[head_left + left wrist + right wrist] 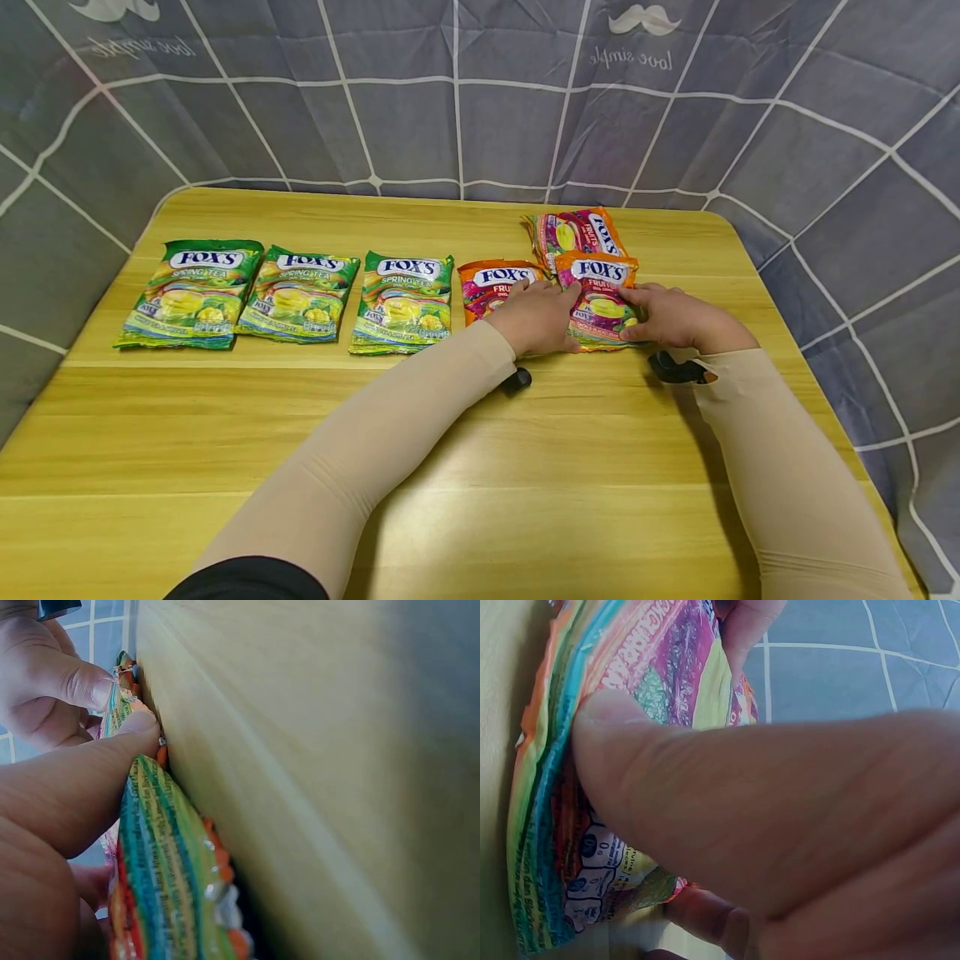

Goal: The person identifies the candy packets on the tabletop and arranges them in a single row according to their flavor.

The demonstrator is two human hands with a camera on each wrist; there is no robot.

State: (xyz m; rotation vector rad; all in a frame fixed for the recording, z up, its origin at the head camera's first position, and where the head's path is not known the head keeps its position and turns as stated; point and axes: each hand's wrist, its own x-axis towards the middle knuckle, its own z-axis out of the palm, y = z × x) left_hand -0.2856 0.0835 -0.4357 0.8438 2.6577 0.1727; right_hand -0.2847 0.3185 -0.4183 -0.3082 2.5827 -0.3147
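Note:
Three orange FOX'S Fruits candy bags lie at the table's far right. My left hand point(557, 315) and right hand point(639, 323) pinch the nearest orange bag point(602, 302) by its left and right edges, low over the wooden table point(480, 450). In the left wrist view my thumb point(112, 765) presses on this bag's point(161, 855) striped edge beside the tabletop point(315, 750). The right wrist view shows my thumb point(705, 787) lying across the bag point(562, 825). A second orange bag point(491, 283) is partly under my left hand. The third point(576, 233) lies behind.
Three green FOX'S Spring Tea bags point(193, 292) point(300, 293) point(405, 302) lie in a row to the left. A grey checked cloth point(480, 108) hangs behind and around the table. The table's right edge point(817, 392) is close to my right forearm.

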